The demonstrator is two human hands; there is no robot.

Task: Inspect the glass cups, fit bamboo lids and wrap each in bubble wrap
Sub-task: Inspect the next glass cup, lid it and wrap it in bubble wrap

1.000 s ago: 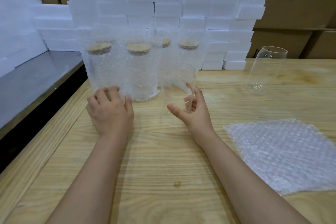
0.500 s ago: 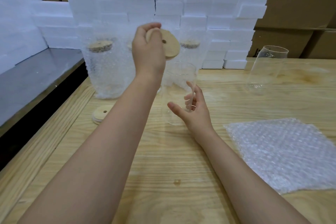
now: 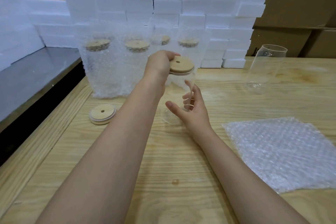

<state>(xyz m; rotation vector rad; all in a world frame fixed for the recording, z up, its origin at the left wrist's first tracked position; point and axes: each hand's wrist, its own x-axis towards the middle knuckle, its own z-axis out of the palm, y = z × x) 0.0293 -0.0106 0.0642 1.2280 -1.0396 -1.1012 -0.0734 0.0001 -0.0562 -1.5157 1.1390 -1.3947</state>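
Observation:
A clear glass cup [image 3: 179, 85] stands upright on the wooden table. My right hand [image 3: 190, 110] grips its lower part. A round bamboo lid [image 3: 182, 65] with a small hole sits on the cup's rim, and my left hand [image 3: 160, 64] holds that lid by its left edge. Two more bamboo lids [image 3: 102, 114] lie stacked on the table to the left. A flat pile of bubble wrap sheets [image 3: 283, 152] lies at the right. Another bare glass cup [image 3: 263, 71] stands at the far right.
Several cups wrapped in bubble wrap with lids on [image 3: 116, 67] stand in rows behind my hands. White foam blocks [image 3: 181, 2] are stacked along the back, with cardboard boxes [image 3: 300, 5] beyond. A grey metal surface [image 3: 27, 82] lies lower at the left of the table.
My left hand picked a lid from the stack at the left, carried it up and over, and lowered it onto the cup's rim. My right hand kept hold of the cup.

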